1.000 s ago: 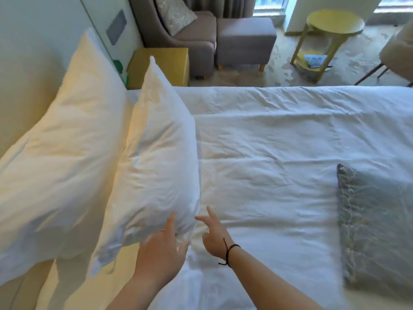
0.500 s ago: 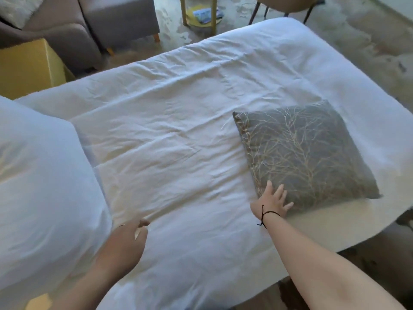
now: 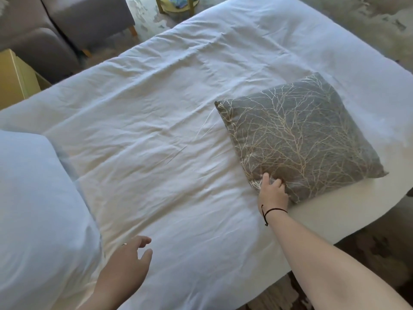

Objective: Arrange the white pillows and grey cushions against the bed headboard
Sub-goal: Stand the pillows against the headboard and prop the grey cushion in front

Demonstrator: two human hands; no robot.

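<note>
- The step in hand looks like picking up the square grey cushion with the pale branch pattern [image 3: 301, 139], which lies flat on the white rumpled bed cover [image 3: 156, 130], toward the bed's right edge and well apart from the plump white pillow [image 3: 38, 220] at the left.
- The right hand [image 3: 272, 191] has its fingers curled into the cushion's near corner, bunching the fabric in a grip.
- The left hand [image 3: 127, 262] hovers over the cover beside the pillow, fingers relaxed and spread, holding nothing.
- Next, I judge, the cushion must be lifted and carried left toward the pillow; the headboard is out of view.
- Half a second ago the right hand's fingers lay straight on the cushion's edge; now they have closed on it. The left hand has barely shifted.
</note>
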